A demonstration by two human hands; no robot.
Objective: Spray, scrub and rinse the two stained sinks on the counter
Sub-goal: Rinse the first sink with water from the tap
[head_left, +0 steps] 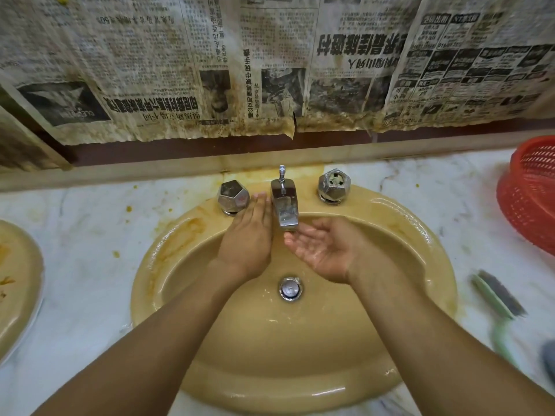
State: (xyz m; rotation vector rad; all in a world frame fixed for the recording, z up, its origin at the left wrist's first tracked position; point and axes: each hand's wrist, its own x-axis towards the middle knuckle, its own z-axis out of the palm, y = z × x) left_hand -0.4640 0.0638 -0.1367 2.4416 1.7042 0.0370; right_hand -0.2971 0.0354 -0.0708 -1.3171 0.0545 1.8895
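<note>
Two stained yellow sinks sit in one marble counter [90,235]: the central sink [144,283] and a second sink [18,280] cut off at left. Two faceted chrome handles flank one spout [284,208]. The left hand [249,235] lies flat, fingers straight, beside the left handle [233,196]. The right hand [322,250] cups palm-up, wet and empty, under the spout. One scrub brush [498,298] lies at right.

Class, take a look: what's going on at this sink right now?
A person has both bare hands at the wet yellow sink. The left hand lies flat between the left knob and the spout; the right hand, wet, is cupped palm-up under the spout. The scrub brush lies on the counter, untouched. Orange stains show on this sink's rim and in the second sink at left.
</note>
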